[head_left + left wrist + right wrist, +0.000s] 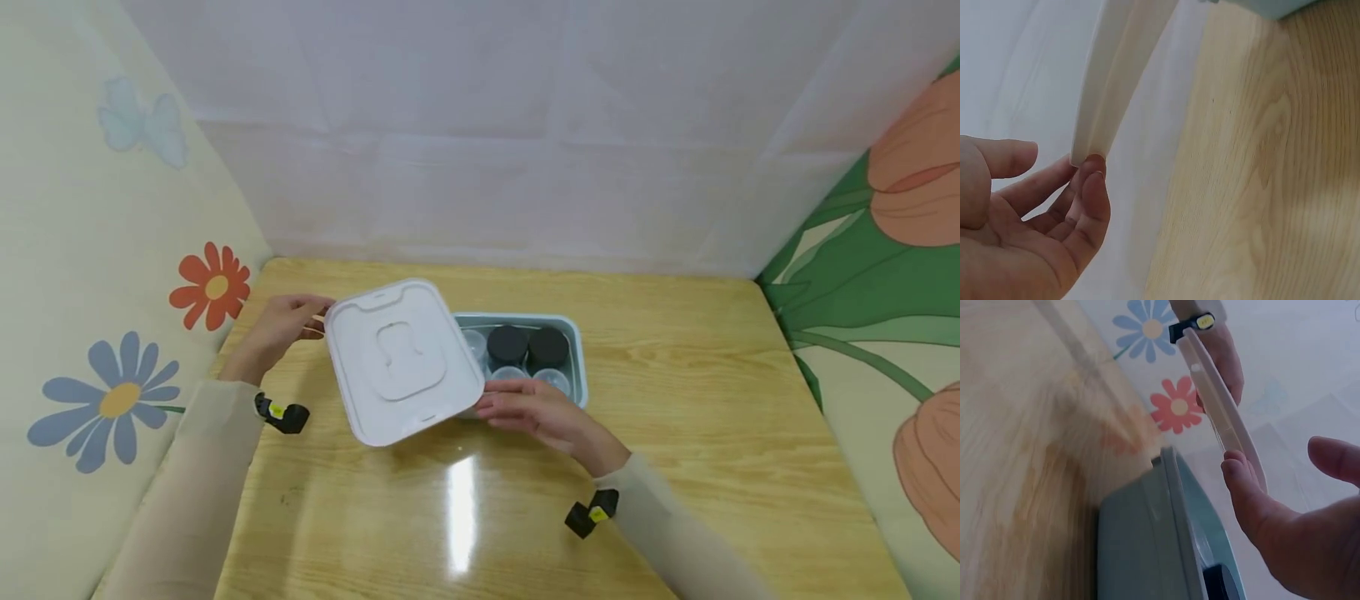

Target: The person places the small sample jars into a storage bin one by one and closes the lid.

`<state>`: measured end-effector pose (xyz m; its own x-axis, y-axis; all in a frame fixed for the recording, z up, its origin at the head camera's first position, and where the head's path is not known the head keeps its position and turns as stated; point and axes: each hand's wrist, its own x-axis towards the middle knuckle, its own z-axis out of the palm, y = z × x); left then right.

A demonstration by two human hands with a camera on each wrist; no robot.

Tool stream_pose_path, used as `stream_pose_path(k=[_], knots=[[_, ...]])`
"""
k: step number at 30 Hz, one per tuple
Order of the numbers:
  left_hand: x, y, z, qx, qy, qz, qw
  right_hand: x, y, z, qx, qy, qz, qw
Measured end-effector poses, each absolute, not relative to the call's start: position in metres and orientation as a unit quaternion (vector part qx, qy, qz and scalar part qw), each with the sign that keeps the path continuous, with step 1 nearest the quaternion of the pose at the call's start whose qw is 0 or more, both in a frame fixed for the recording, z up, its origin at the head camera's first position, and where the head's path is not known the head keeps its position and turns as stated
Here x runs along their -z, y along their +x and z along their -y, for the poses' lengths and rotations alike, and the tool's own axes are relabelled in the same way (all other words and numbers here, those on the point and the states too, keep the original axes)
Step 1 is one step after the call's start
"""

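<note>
A white square lid (405, 362) with rounded corners is held tilted above the table, between both hands. The left hand (288, 321) holds it at the far left corner; in the left wrist view its bent fingers (1094, 194) meet the lid's edge, thumb held apart. At the near right corner, the right hand (540, 417) touches the lid with nearly straight fingers, its thumb spread away in the right wrist view. Partly behind the lid stands a pale blue-green bin (577, 358). It holds black-topped containers (507, 345) and clear plastic ones (552, 380). The lid hides its left part.
The bin stands on a wood-grain table (675, 417), toward its back. A white cloth wall (487, 167) rises behind, and flower-printed walls (112, 292) flank both sides. Each wrist wears a small black camera (285, 414).
</note>
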<state>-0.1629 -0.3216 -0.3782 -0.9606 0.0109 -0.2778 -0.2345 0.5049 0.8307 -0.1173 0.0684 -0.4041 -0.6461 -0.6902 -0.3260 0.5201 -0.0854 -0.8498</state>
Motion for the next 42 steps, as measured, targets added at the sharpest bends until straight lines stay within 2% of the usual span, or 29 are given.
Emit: stream_pose_path(k=[11,19,28,35,42], knots=[[0.378,-0.158,0.288,-0.559,-0.04,-0.824,0.086,0.403,-0.13,-0.106,0.691,-0.094,-0.63,0.34],[0.38,-0.152,0.256,-0.6,-0.057,-0.797,0.036,0.402,-0.134,-0.119,0.635,-0.064,-0.73,0.246],[0.381,-0.142,0.236,-0.625,-0.055,-0.778,0.029,0.404,-0.133,-0.131,0.589,-0.084,-0.798,0.099],[0.38,-0.136,0.23,-0.635,-0.062,-0.77,0.027,0.413,-0.132,-0.136,0.558,-0.177,-0.809,-0.051],[0.376,-0.133,0.226,-0.646,-0.07,-0.759,0.033,0.423,-0.133,-0.141,0.46,-0.267,-0.823,-0.201]])
